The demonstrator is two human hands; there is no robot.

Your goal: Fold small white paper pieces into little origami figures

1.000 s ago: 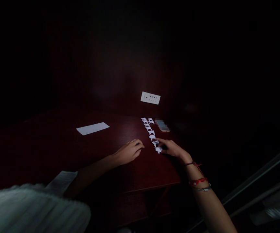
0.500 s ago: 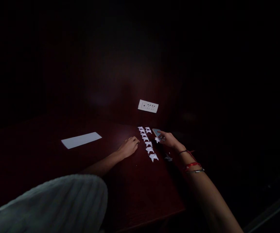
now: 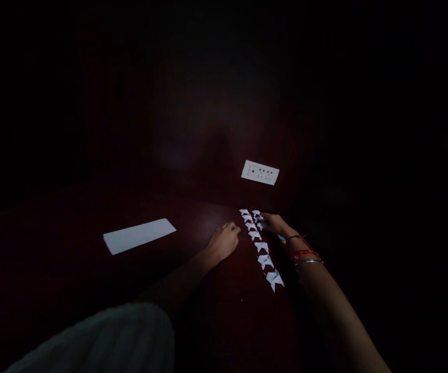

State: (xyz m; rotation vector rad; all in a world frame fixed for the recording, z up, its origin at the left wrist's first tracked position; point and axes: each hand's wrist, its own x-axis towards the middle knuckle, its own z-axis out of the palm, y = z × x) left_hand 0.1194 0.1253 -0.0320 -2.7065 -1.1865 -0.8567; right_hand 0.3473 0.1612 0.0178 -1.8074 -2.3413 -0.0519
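Several small white folded-paper figures, pointed like origami, lie in a long row [image 3: 262,247] running toward me on the dark red table. To the right of the row's far end, a shorter second line starts with a folded-paper figure [image 3: 255,213]. My right hand [image 3: 275,224] is there, its fingers closed on another folded-paper figure [image 3: 261,226]; the fingertips are partly hidden. Beneath my right wrist shows a bit of a phone [image 3: 282,239]. My left hand [image 3: 224,241] rests on the table left of the row, fingers loosely bent and holding nothing.
A white paper strip [image 3: 140,236] lies on the table [image 3: 193,223] to the left. On the wall behind is a white socket panel [image 3: 260,173]. A pale ribbed cloth shape [image 3: 130,336] fills the lower left. Darkness hides the right side.
My right hand has moved from beside the phone to the second line with the folded-paper figure, now covering most of the phone. The view has shifted left; my left hand stays by the row.
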